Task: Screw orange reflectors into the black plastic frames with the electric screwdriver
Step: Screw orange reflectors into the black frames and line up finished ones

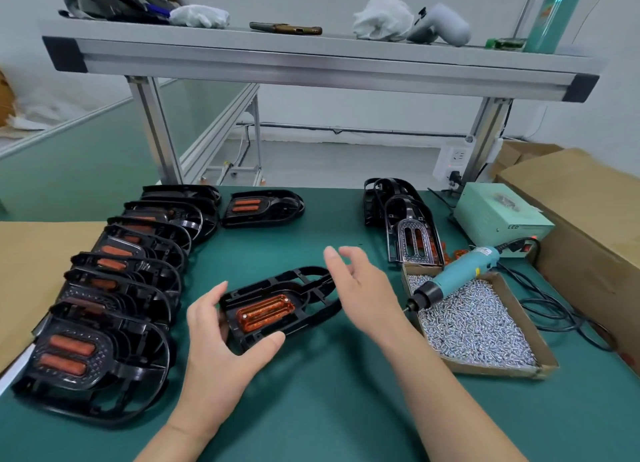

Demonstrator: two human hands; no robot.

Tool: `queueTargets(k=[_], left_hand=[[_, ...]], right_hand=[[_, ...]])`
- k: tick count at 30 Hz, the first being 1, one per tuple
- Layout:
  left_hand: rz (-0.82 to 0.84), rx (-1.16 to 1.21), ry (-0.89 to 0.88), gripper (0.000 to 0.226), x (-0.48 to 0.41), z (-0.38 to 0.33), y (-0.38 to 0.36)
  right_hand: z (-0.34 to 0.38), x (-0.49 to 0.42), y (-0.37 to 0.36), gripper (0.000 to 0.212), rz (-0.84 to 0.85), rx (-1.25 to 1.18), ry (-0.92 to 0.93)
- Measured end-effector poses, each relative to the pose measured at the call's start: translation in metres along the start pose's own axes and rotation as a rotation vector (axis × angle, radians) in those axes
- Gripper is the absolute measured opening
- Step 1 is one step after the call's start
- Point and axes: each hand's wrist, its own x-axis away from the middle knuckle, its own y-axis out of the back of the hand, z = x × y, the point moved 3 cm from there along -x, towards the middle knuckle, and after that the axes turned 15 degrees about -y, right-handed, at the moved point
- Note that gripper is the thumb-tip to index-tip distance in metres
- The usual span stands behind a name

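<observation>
Green mat [311,409] under frame [308,272], shelf [311,59] overhead

The only writing that can be made out is a short word in dark capitals on the front face of the pale green box [498,215] at the far right. It reads "LED" or "EED", the first letter being unclear. The white label near the cord end of the electric screwdriver [457,278] and the sticker on top of the box both carry print too blurred to read.
</observation>
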Motion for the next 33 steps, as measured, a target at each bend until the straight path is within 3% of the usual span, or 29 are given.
queueTargets(k=[7, 9, 15, 20, 26, 30, 33], left_hand=[[-0.060, 0.060, -0.062, 0.104, 0.003, -0.001, 0.000], [-0.085, 0.109, -0.037, 0.107, 0.002, 0.002, 0.001], [-0.125, 0.135, 0.030, 0.115, -0.004, 0.012, 0.001], [-0.075, 0.112, 0.125, 0.105, -0.007, 0.023, 0.001], [-0.059, 0.079, 0.147, 0.090, -0.009, 0.023, 0.000], [-0.066, 0.044, 0.153, 0.083, -0.009, 0.022, 0.001], [-0.062, 0.016, 0.159, 0.080, -0.009, 0.022, 0.003]], right_hand=[[-0.003, -0.027, -0.011, 0.036, 0.141, 0.137, -0.103], [-0.003, -0.032, -0.015, 0.024, 0.187, 0.036, -0.099], [0.007, -0.049, -0.024, 0.019, 0.221, -0.285, -0.101], [0.021, -0.072, -0.035, 0.016, 0.099, -0.478, -0.139], [0.037, -0.098, -0.053, 0.027, 0.014, -0.539, -0.207], [0.040, -0.103, -0.056, 0.035, 0.082, -0.691, -0.272], [0.041, -0.102, -0.057, 0.021, 0.166, -0.781, -0.345]])
